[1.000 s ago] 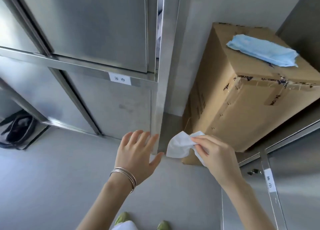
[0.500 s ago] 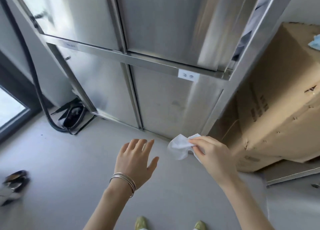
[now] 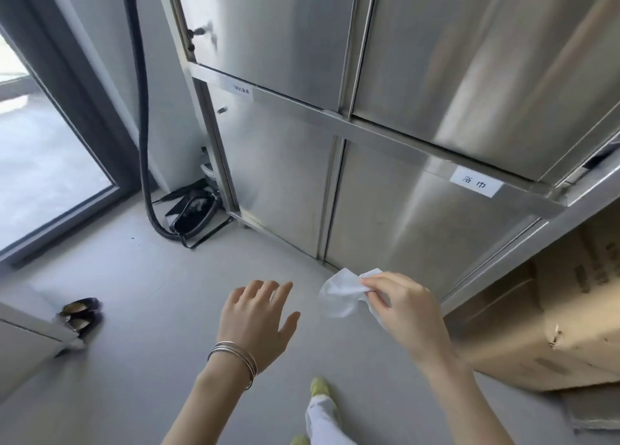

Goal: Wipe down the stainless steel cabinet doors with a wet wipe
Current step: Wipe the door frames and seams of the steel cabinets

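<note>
- A white wet wipe (image 3: 340, 295), thin, soft and crumpled, hangs in the air just in front of the lower cabinet doors (image 3: 419, 230), not touching them.
- The right hand (image 3: 406, 307) pinches the wipe's edge between thumb and curled fingertips, as it did half a second ago.
- The left hand (image 3: 258, 313) holds nothing, with fingers straight and slightly spread, palm down over the floor (image 3: 151, 287). It is unchanged from before. Thin silver bangles (image 3: 235, 355) circle its wrist.
- The view has swung left since the earlier frame. The cabinet now fills the upper right, and its brushed steel panels are flat, rectangular and streaked with pale reflections.
- A white label (image 3: 474, 183) with dark characters sits on the horizontal steel rail between the upper and lower doors. It is larger and sharper than before.
- The brown cardboard box (image 3: 553, 313), matte with a torn corner, has slid to the right edge.
- More of the glass door (image 3: 40, 162) with its dark frame shows at left.
- A ribbed black hose (image 3: 144, 126) drops down the wall to a black bag (image 3: 194, 211) on the smooth grey floor.
- Dark shoes (image 3: 79, 313) lie at lower left.
</note>
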Motion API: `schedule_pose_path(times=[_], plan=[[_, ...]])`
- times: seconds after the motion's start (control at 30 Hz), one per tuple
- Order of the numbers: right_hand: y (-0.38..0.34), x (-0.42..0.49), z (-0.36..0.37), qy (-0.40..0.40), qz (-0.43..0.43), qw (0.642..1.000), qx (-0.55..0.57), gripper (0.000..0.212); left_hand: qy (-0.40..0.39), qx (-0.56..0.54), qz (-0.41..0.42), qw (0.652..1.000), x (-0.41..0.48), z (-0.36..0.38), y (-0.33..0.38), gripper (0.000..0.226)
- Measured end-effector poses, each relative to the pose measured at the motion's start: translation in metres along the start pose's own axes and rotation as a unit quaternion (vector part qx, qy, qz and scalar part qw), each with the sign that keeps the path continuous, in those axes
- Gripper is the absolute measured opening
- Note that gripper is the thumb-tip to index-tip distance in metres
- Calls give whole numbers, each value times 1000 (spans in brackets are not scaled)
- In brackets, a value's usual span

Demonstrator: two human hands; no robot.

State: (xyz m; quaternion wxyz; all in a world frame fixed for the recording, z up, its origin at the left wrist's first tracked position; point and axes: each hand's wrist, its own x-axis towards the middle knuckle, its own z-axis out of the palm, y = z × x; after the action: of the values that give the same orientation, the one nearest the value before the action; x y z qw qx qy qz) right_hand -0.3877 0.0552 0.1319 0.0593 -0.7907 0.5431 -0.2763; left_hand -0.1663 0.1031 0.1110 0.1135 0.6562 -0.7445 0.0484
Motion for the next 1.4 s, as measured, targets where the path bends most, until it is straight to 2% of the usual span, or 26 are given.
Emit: schedule_pose_path(times=[0.27, 0.53, 0.77, 0.97, 1.4], plan=[[-20, 73, 63, -63, -10, 997, 42, 27, 0, 24, -46, 999, 43, 20, -73, 47], [-42, 201, 106, -48, -23, 997, 54, 25, 12, 44, -64, 997, 153, 4, -151, 45], [-60, 268, 133, -44, -50, 996, 51, 25, 10, 37, -73, 997, 192, 13, -194, 45], [-68, 291, 162, -67, 6, 997, 30, 22, -8, 37, -44, 998, 213, 35, -237, 48], [-167, 361, 228, 5, 128, 992, 8, 24, 14, 17, 97, 995, 296, 27, -400, 44]])
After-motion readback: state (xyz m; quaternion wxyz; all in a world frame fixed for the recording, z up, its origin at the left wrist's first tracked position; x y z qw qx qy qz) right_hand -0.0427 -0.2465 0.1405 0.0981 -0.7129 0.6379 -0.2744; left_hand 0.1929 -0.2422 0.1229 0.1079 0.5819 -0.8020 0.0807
